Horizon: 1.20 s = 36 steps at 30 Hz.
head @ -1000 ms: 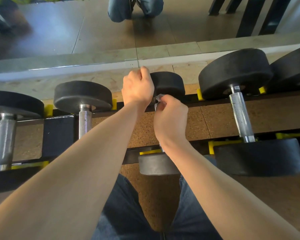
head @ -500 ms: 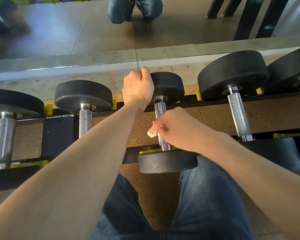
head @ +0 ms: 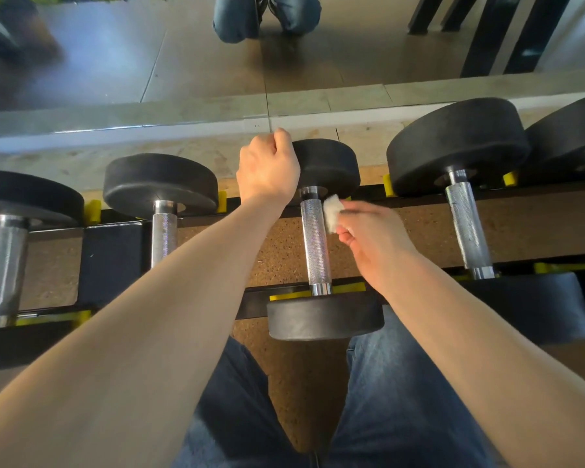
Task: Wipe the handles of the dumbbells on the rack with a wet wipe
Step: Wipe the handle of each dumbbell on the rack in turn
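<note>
Several black-headed dumbbells with knurled steel handles lie across a black rack (head: 112, 265). The small middle dumbbell's handle (head: 314, 244) is bare from end to end. My left hand (head: 267, 170) grips the left side of that dumbbell's far head (head: 331, 167). My right hand (head: 372, 241) is just to the right of the handle and pinches a crumpled white wet wipe (head: 331, 212). The wipe is beside the handle's upper end, touching it or nearly so.
A larger dumbbell (head: 466, 228) lies to the right, two more (head: 163, 228) to the left. Yellow saddles (head: 92, 211) mark the rack's rails. A mirror (head: 183, 55) runs along the floor behind the rack. My knees in jeans (head: 402, 400) are below the near rail.
My right hand slid down the middle handle with the wipe, then came off to the handle's right side and moved back up near its top. My left hand stayed on the far head.
</note>
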Available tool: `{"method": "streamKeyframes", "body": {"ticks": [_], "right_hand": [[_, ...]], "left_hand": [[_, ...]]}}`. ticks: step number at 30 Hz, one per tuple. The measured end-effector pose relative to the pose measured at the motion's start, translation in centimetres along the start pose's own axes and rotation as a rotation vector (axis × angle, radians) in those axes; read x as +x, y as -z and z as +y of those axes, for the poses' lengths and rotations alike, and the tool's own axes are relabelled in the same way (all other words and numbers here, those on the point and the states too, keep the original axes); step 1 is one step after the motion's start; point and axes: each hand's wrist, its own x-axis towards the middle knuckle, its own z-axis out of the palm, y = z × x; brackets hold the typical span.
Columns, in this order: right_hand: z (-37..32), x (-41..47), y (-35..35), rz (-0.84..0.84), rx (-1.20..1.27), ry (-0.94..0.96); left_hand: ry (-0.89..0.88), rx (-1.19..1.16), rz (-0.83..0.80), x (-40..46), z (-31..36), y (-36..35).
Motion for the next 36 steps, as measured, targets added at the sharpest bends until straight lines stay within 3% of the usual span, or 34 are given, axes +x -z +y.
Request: {"method": "streamKeyframes", "body": {"ticks": [3, 5, 8, 11, 14, 16, 18, 20, 23, 25, 28, 30, 31, 34, 36], "right_hand": [[-0.3, -1.7, -0.1, -0.064, -0.616, 0.689], [-0.7, -1.3, -0.9, -0.198, -1.001, 0.995], [-1.2, 0.4, -1.4, -0.474, -1.628, 1.232], [-1.9, 0.5, -1.1, -0.558, -1.909, 1.313], [-2.3, 0.3, 0.2, -0.615, -1.903, 1.395], [-2.3, 0.2, 1.8, -0.484, -1.628, 1.239], [-1.6, -0.2, 2.6, -0.174, -1.149, 0.933], [-0.8, -0.3, 1.8, 0.079, -0.728, 0.492], [0.2, 0.7, -0.6, 0.077, -0.196, -0.199], [0.2, 1.1, -1.4, 0.051, 0.015, -0.392], [-1.0, 1.0, -1.3, 0.061, 0.164, -0.491], [-1.6, 0.4, -0.4, 0.009, 0.194, -0.404], [-1.7, 0.0, 0.1, -0.015, 0.106, -0.266], [-1.7, -1.8, -0.1, -0.076, -0.583, 0.478], [-1.9, -1.5, -1.0, -0.28, -1.004, 0.905]], "left_hand": [[0.016, -0.003, -0.004, 0.2, -0.2, -0.1], [0.021, -0.011, -0.02, 0.4, -0.2, 0.0], [0.022, -0.029, -0.052, 0.4, -0.5, 0.0], [0.02, -0.043, -0.073, 0.4, -0.7, 0.1], [0.014, -0.041, -0.087, 0.5, -0.6, 0.1], [0.014, -0.029, -0.082, 0.5, -0.6, 0.1], [0.011, -0.033, -0.071, 0.6, -0.7, -0.1], [0.009, -0.04, -0.066, 0.6, -0.9, -0.2], [0.003, -0.028, -0.06, 0.5, -0.8, -0.1], [0.01, -0.019, -0.049, 0.5, -0.7, -0.2], [0.005, -0.023, -0.044, 0.5, -0.8, -0.3], [0.003, -0.03, -0.049, 0.7, -1.1, -0.4], [0.004, -0.033, -0.051, 0.8, -1.2, -0.4], [0.005, -0.028, -0.047, 1.1, -1.1, -0.2], [0.006, -0.023, -0.051, 1.2, -1.0, -0.2]]}}
